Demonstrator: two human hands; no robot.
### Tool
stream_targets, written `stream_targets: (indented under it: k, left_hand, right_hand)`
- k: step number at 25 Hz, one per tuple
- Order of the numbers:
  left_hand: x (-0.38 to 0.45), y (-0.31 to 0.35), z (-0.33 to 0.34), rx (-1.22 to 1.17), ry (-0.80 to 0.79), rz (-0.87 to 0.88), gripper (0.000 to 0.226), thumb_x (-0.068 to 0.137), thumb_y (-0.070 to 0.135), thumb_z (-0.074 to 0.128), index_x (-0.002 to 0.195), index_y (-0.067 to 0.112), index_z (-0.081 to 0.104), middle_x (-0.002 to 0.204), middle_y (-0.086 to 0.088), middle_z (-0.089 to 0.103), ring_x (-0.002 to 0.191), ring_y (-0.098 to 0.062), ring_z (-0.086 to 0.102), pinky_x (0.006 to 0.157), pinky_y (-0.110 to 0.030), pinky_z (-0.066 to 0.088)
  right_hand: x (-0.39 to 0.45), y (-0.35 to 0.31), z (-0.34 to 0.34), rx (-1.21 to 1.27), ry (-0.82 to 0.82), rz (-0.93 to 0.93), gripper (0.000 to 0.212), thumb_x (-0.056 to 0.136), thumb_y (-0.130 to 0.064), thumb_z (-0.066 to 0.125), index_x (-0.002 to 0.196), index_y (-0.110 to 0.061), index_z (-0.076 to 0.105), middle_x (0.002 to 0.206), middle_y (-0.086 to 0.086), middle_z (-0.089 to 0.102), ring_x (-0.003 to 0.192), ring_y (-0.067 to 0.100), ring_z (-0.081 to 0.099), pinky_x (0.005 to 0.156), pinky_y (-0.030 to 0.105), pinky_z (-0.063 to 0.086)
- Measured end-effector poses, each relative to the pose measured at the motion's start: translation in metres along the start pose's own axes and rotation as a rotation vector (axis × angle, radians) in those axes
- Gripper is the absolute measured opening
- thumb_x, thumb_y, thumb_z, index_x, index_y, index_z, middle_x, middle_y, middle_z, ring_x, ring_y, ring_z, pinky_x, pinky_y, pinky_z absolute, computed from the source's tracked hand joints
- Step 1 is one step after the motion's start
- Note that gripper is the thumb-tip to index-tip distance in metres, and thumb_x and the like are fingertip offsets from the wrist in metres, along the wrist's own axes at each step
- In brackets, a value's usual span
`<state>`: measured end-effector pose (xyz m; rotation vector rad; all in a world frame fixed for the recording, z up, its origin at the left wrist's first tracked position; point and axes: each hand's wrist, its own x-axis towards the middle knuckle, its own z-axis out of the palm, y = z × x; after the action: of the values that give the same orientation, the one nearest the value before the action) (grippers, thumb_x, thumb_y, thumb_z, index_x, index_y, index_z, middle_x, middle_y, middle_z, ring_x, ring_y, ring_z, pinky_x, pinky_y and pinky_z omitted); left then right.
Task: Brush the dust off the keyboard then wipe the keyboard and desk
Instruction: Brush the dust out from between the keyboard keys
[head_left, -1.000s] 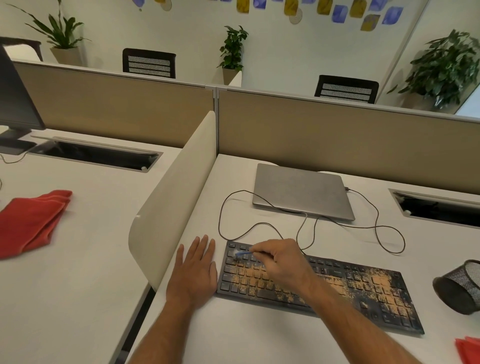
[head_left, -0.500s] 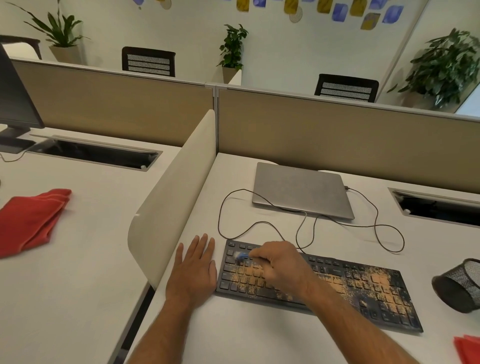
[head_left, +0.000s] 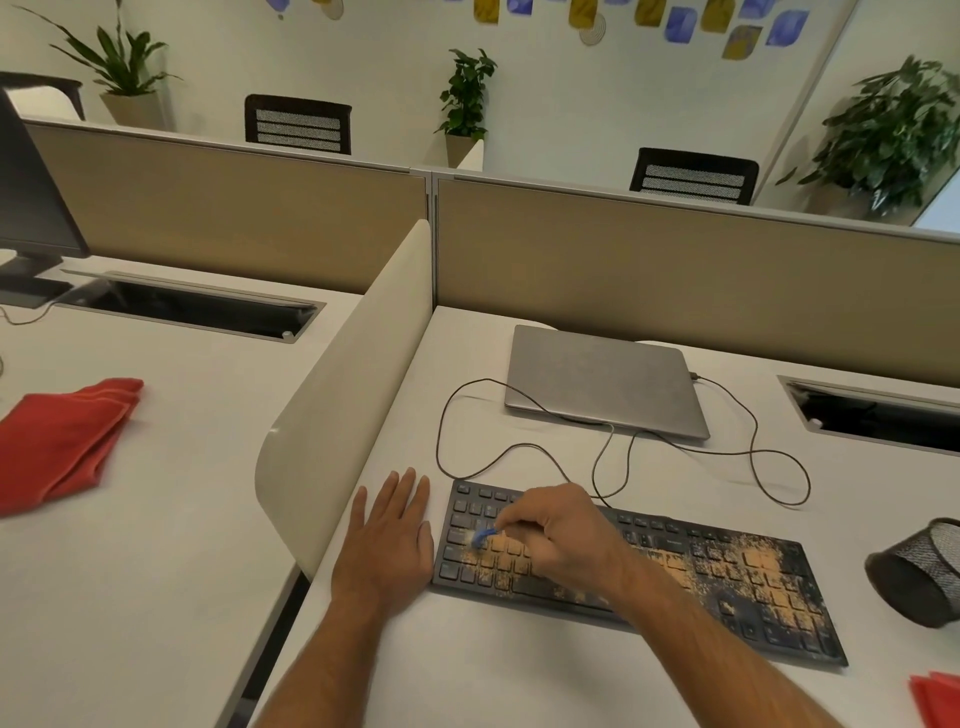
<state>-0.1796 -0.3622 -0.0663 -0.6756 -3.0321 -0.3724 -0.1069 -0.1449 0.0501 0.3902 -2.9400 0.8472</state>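
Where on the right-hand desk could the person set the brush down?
Bare patches: the desk in front of the keyboard, and between divider and laptop. Crowded: the cable loops behind the keyboard, and the mesh cup at its right end.

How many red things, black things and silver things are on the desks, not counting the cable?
Red: 2, the folded red cloth on the left desk and the red cloth corner at the bottom right.
Black: 2, the dusty black keyboard and the tipped black mesh cup.
Silver: 1, the closed silver laptop.
Total: 5
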Motion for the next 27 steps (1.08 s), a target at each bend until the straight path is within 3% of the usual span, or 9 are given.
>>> stream_targets:
  k: [2, 6, 10, 14, 18, 22, 25, 27]
  left_hand:
    - [0.0, 0.0, 0.0, 0.003, -0.012, 0.0, 0.074, 0.09, 0.046, 0.002, 0.16, 0.022, 0.011, 0.167, 0.005, 0.003, 0.154, -0.012, -0.006, 0.124, -0.045, -0.009]
    - [0.0, 0.001, -0.001, -0.011, -0.011, -0.002, 0.074, 0.09, 0.046, 0.002, 0.16, 0.022, 0.011, 0.167, 0.004, 0.003, 0.153, -0.012, -0.006, 0.125, -0.046, -0.006]
    - [0.0, 0.001, -0.002, 0.009, -0.028, 0.0, 0.076, 0.088, 0.047, -0.002, 0.16, 0.023, 0.006, 0.167, 0.005, -0.001, 0.153, -0.012, -0.009, 0.124, -0.045, -0.009]
    - [0.0, 0.001, -0.001, 0.001, -0.016, 0.0, 0.074, 0.09, 0.047, 0.001, 0.16, 0.022, 0.01, 0.167, 0.004, 0.003, 0.154, -0.013, -0.005, 0.125, -0.046, -0.006]
    - [-0.001, 0.0, -0.001, 0.004, -0.018, 0.003, 0.074, 0.09, 0.046, 0.0, 0.16, 0.022, 0.01, 0.167, 0.004, 0.002, 0.154, -0.013, -0.005, 0.125, -0.046, -0.006]
    - [0.0, 0.0, 0.001, -0.007, -0.005, -0.002, 0.071, 0.093, 0.046, 0.006, 0.159, 0.021, 0.016, 0.167, 0.003, 0.008, 0.154, -0.014, 0.0, 0.125, -0.048, -0.001]
    - [0.0, 0.001, -0.001, 0.0, -0.013, -0.002, 0.073, 0.092, 0.046, 0.003, 0.159, 0.021, 0.012, 0.167, 0.004, 0.005, 0.154, -0.014, -0.003, 0.125, -0.047, -0.003]
    - [0.0, 0.002, -0.003, 0.013, -0.028, -0.003, 0.075, 0.09, 0.047, -0.002, 0.16, 0.022, 0.007, 0.167, 0.005, -0.001, 0.153, -0.013, -0.008, 0.125, -0.045, -0.007]
  right_hand:
    - [0.001, 0.001, -0.002, -0.006, 0.049, 0.016, 0.018, 0.088, -0.017, 0.059, 0.098, -0.02, 0.073, 0.079, -0.003, 0.07, 0.07, 0.012, 0.059, 0.066, 0.032, 0.052]
    - [-0.001, -0.002, -0.001, -0.094, -0.104, -0.046, 0.02, 0.091, -0.018, 0.055, 0.101, -0.022, 0.072, 0.084, -0.004, 0.069, 0.076, 0.013, 0.058, 0.07, 0.031, 0.051]
    - [0.002, 0.001, -0.006, -0.043, 0.012, -0.013, 0.018, 0.088, -0.017, 0.06, 0.099, -0.021, 0.074, 0.081, -0.005, 0.07, 0.072, 0.01, 0.059, 0.067, 0.028, 0.051]
    - [-0.005, 0.005, -0.007, -0.093, -0.084, -0.037, 0.019, 0.087, -0.016, 0.058, 0.096, -0.02, 0.074, 0.082, -0.004, 0.071, 0.074, 0.012, 0.059, 0.069, 0.032, 0.052]
    - [-0.007, 0.01, -0.011, -0.004, 0.045, 0.017, 0.018, 0.086, -0.016, 0.062, 0.098, -0.02, 0.074, 0.081, -0.005, 0.072, 0.071, 0.009, 0.061, 0.066, 0.028, 0.053]
    - [-0.012, 0.011, -0.007, -0.101, -0.082, -0.03, 0.019, 0.087, -0.017, 0.056, 0.095, -0.019, 0.074, 0.081, -0.004, 0.071, 0.073, 0.012, 0.059, 0.067, 0.033, 0.052]
    - [-0.012, 0.012, -0.011, -0.039, -0.004, -0.014, 0.019, 0.086, -0.018, 0.06, 0.098, -0.021, 0.075, 0.082, -0.008, 0.072, 0.072, 0.009, 0.061, 0.066, 0.026, 0.053]
    - [-0.011, 0.014, -0.012, -0.054, 0.031, 0.01, 0.021, 0.087, -0.019, 0.058, 0.1, -0.022, 0.074, 0.081, -0.006, 0.071, 0.071, 0.01, 0.06, 0.065, 0.03, 0.053]
